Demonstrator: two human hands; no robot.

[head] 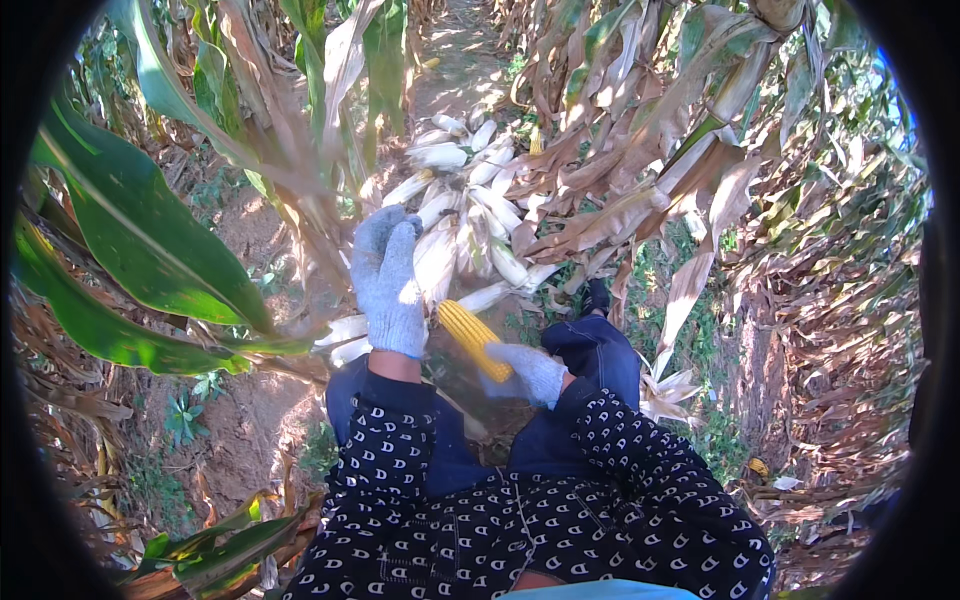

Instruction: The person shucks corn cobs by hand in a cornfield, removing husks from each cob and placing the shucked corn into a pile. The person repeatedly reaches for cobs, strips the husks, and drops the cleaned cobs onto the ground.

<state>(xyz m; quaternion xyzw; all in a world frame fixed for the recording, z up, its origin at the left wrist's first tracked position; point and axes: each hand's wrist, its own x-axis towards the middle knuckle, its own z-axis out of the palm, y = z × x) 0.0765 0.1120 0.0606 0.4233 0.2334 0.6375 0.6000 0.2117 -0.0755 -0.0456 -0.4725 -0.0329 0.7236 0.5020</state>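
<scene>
My right hand (531,369), in a light grey knitted glove, grips the lower end of a husked yellow ear of corn (471,336). The cob tilts up to the left, its kernels bare. My left hand (388,277), gloved the same way, is raised beside the pile with its fingers extended and close together; its palm side is partly hidden, and I see nothing held in it. Beyond both hands lies a pile of corn ears in pale husks (491,210). A few more husk-covered ears (346,330) lie by my left wrist.
Dry corn stalks (697,150) lean in from the upper right. Broad green corn leaves (150,240) reach in at the left. A dirt path (457,67) runs away between the rows. A loose opened husk (667,394) lies beside my right leg, and a yellow cob (758,466) lies farther right.
</scene>
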